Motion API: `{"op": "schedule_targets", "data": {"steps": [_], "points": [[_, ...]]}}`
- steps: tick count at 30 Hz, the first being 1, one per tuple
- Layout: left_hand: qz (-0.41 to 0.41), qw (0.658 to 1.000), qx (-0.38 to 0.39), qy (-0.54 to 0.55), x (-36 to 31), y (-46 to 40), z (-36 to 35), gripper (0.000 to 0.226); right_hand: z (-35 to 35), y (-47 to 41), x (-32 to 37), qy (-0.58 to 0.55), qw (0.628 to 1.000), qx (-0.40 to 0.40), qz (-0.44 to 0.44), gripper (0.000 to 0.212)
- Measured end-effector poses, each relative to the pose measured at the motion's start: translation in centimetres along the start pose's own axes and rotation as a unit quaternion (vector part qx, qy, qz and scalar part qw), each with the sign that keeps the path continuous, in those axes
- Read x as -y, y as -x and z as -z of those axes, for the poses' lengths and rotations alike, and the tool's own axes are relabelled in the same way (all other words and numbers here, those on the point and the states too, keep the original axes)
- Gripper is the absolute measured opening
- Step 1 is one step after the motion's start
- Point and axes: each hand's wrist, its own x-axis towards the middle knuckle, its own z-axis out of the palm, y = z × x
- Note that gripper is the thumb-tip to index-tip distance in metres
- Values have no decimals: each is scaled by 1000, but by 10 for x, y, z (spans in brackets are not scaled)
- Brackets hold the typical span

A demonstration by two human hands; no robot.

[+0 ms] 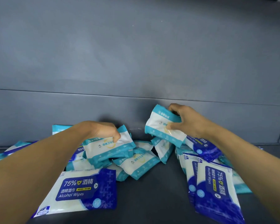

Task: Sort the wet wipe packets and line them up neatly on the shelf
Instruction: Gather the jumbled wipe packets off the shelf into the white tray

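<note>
With the left hand gripping one teal packet and the right hand lifting another teal packet above the far jumble, slick wrappers are risking slipping back among the blue packets on the shelf.

Glossy, crinkled plastic film on teal packets and blue packets; smooth, matt grey shelf and back panel.

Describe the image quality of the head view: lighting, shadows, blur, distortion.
Head view: soft, even light on the dark grey shelf; faint shadows behind the left hand and right hand. Wide-angle bending curves the back panel seam. The teal-and-white wipe packet in the right hand looks slightly blurred; the blue-and-white alcohol wipes packet reads sharply.
</note>
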Motion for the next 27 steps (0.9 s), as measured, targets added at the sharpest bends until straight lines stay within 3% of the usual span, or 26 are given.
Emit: {"op": "schedule_targets", "data": {"steps": [3,6,10,17,20,23,27], "points": [[-7,1000,-26,16,-7,12,-1,29,2,4,16,0,998,-66,1,25],[-35,996,-75,41,-12,23,1,14,9,11,34,25,997,-78,-11,29],[-84,984,-147,50,-27,41,8,24,19,23,51,52,995,-75,-44,26],[-149,951,-271,-24,-54,85,7,13,28,54,60,47,990,-27,-128,25],[-104,966,-237,22,-58,111,-3,13,24,74,68,54,988,44,-141,23],[-38,987,-154,-14,-53,130,-25,19,6,92,77,92,981,111,-133,24],[4,991,-111,-72,-40,139,-58,25,-23,108,87,154,974,89,-137,45]]}}
